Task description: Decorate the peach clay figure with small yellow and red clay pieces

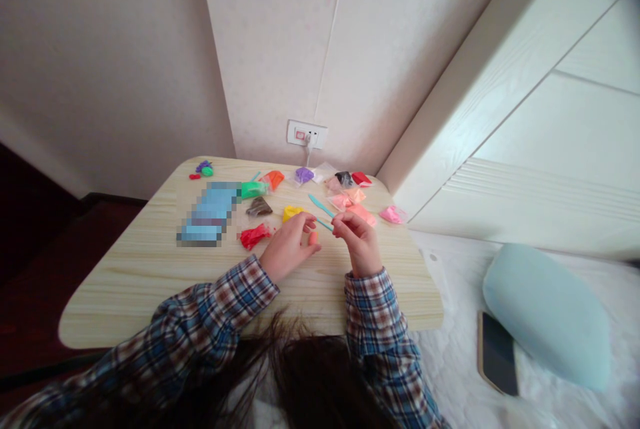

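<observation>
My left hand [293,246] is over the table with thumb and fingers apart. Beside its thumb tip is a small orange piece of modelling clay [313,238]; it seems to lie on the table rather than in the hand. My right hand [359,242] is closed in a pinch around the end of a thin teal modelling stick [325,223], which points left toward my left fingers. Just beyond it lies a teal plastic clay knife [320,204], its near end by my right knuckles. Yellow clay [292,213] sits behind my left hand, and red clay [255,236] to its left.
Bags of green [254,190], purple [304,176], black [344,179] and pink clay [393,214] line the wooden table [150,282]. A blurred-out blue rectangle [213,212] lies left. A wall socket [307,134] is behind; a phone [497,352] and pale blue cushion [547,316] rest at right.
</observation>
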`<action>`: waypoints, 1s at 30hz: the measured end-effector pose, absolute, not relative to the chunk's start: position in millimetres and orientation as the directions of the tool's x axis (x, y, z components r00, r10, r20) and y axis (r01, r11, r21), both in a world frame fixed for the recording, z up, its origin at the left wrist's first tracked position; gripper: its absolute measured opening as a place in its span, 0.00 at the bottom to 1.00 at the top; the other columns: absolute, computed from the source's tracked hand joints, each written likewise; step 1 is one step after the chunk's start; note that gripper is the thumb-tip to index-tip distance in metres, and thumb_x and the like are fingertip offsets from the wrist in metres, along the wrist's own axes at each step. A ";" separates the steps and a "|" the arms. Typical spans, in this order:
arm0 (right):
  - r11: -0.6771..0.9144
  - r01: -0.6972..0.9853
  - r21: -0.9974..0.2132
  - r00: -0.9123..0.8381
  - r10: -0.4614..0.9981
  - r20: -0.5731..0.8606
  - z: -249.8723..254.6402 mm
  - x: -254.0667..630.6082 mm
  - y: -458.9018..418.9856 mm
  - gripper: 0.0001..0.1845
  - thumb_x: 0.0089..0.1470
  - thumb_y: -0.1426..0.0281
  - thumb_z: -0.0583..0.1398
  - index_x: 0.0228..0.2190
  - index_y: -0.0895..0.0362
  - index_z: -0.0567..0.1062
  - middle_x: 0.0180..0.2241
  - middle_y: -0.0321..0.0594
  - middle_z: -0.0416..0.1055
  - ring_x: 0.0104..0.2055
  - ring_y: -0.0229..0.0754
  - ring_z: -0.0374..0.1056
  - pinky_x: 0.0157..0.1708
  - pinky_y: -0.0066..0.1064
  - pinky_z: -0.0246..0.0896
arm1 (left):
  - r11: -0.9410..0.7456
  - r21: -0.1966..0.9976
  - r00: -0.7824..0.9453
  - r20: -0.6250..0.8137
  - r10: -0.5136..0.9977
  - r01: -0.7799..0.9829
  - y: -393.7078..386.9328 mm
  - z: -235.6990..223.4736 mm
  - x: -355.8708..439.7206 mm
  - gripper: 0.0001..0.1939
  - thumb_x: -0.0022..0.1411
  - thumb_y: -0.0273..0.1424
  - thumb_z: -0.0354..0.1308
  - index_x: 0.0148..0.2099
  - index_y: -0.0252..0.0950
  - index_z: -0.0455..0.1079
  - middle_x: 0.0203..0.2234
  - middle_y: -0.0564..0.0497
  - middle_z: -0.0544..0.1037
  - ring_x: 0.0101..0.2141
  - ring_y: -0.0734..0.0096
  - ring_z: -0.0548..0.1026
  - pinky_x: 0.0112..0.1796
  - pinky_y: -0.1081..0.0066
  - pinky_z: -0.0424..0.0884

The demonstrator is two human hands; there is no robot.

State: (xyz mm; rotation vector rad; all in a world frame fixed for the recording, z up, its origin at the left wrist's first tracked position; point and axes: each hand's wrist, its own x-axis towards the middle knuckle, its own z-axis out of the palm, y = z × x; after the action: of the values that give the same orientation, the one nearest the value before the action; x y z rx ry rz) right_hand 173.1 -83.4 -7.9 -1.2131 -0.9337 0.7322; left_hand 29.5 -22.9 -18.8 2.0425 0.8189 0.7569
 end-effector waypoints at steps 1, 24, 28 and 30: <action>0.214 0.016 -0.977 0.448 0.872 0.198 -7.8 173.3 -83.5 0.14 0.40 0.59 0.65 0.24 0.57 0.73 0.23 0.33 0.66 0.24 0.33 0.61 0.27 0.29 0.61 | -0.485 0.824 0.616 0.226 0.755 0.291 -22.8 -20.5 29.6 0.23 0.49 0.25 0.62 0.48 0.36 0.62 0.42 0.44 0.73 0.42 0.61 0.72 0.37 0.62 0.72; 0.517 0.118 -0.848 0.343 0.780 0.524 39.1 152.1 -119.2 0.04 0.53 0.70 0.60 0.31 0.53 0.76 0.29 0.35 0.70 0.31 0.35 0.63 0.31 0.29 0.59 | 0.018 0.953 0.689 0.206 0.696 -0.303 -43.9 43.4 6.0 0.27 0.48 0.23 0.65 0.49 0.38 0.60 0.40 0.49 0.72 0.38 0.71 0.73 0.39 0.69 0.71; 0.561 0.139 -0.816 0.318 0.755 0.574 51.2 145.3 -126.4 0.04 0.54 0.72 0.60 0.31 0.53 0.76 0.29 0.35 0.68 0.33 0.36 0.63 0.33 0.30 0.59 | 0.005 0.933 0.664 0.252 0.704 -0.360 -55.4 54.8 1.4 0.26 0.49 0.24 0.66 0.49 0.38 0.62 0.40 0.49 0.73 0.40 0.68 0.74 0.39 0.69 0.71; 0.572 0.132 -0.809 0.317 0.749 0.581 55.3 142.8 -129.4 0.04 0.53 0.73 0.61 0.31 0.53 0.76 0.29 0.34 0.67 0.33 0.36 0.63 0.33 0.29 0.59 | -0.010 0.922 0.655 0.282 0.701 -0.386 -59.6 57.5 0.0 0.26 0.49 0.24 0.66 0.49 0.39 0.62 0.40 0.49 0.74 0.40 0.68 0.74 0.38 0.69 0.71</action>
State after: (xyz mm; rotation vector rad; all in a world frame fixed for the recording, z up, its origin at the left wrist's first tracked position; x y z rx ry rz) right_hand 142.8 -129.4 55.3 -0.9057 -1.2050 0.4892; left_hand 0.0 -59.6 57.5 1.3228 0.2974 0.8793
